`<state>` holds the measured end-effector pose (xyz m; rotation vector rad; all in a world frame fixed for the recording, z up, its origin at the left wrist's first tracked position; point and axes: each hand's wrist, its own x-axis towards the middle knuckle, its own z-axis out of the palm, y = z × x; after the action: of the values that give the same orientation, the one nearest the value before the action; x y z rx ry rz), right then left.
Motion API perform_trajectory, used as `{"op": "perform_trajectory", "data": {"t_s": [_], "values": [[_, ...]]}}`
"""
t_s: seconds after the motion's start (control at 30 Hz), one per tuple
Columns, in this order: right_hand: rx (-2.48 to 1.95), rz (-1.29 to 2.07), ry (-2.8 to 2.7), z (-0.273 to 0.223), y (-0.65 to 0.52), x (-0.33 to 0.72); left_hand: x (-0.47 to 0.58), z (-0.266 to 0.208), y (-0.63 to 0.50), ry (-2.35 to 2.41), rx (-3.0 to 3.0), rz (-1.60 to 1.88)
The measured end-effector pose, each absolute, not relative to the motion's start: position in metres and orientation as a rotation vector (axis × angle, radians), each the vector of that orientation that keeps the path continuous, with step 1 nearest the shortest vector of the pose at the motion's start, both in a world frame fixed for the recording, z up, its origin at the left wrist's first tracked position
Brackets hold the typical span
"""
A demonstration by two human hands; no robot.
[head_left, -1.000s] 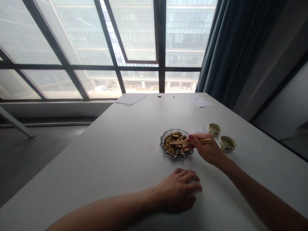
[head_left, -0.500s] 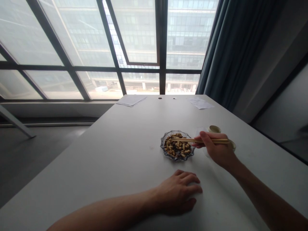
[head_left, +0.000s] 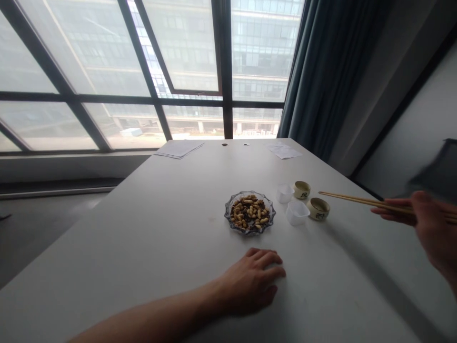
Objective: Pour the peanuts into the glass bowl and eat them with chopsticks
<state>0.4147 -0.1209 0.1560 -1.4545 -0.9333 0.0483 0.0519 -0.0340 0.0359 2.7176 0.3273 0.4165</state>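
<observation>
At the right edge of the head view, my right hand (head_left: 430, 226) is closed around a pair of wooden chopsticks (head_left: 360, 199). Their tips point left, past the small ceramic cups, and nothing shows between them. My left hand (head_left: 252, 281) rests on the table with its fingers loosely apart and holds nothing. Just beyond it stands a scalloped glass dish (head_left: 228, 221). Inside the dish lie peanuts in their shells (head_left: 252, 209), mixed with small dark pieces.
Two small clear plastic cups (head_left: 297, 213) and two ceramic cups with dark characters (head_left: 319, 209) stand right of the dish. Papers (head_left: 180, 148) lie at the far left of the white table (head_left: 171, 228), and another sheet (head_left: 284, 151) at the far right. Windows and a curtain lie beyond.
My right hand has moved the chopsticks from above the dish out to the right, uncovering the cups. The view has turned slightly right. My left hand stays on the table.
</observation>
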Motion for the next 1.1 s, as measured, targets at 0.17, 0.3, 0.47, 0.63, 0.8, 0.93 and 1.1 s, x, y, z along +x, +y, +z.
{"op": "perform_trajectory", "data": {"t_s": [0.17,0.3,0.47,0.63,0.8,0.93,1.1], "values": [[-1.442,0.181,-0.815,0.114,-0.123,0.442,0.052,0.038,-0.035,0.342,2.728,0.391],[-1.364,0.271,-0.808,0.099,-0.12,0.449,0.053,0.039,-0.035,0.346,2.731,0.386],[-1.353,0.313,-0.779,0.1,-0.119,0.455,0.052,0.038,-0.035,0.344,2.714,0.395],[-1.394,0.359,-0.729,0.098,-0.115,0.456,0.052,0.035,-0.034,0.335,2.713,0.406],[-1.392,0.242,-0.667,0.097,-0.117,0.455,0.052,0.035,-0.034,0.333,2.715,0.401],[-1.395,0.263,-0.708,0.099,-0.119,0.45,0.052,0.036,-0.034,0.338,2.718,0.4],[-1.351,0.2,-0.772,0.109,-0.117,0.431,0.052,0.037,-0.035,0.329,2.725,0.4]]}}
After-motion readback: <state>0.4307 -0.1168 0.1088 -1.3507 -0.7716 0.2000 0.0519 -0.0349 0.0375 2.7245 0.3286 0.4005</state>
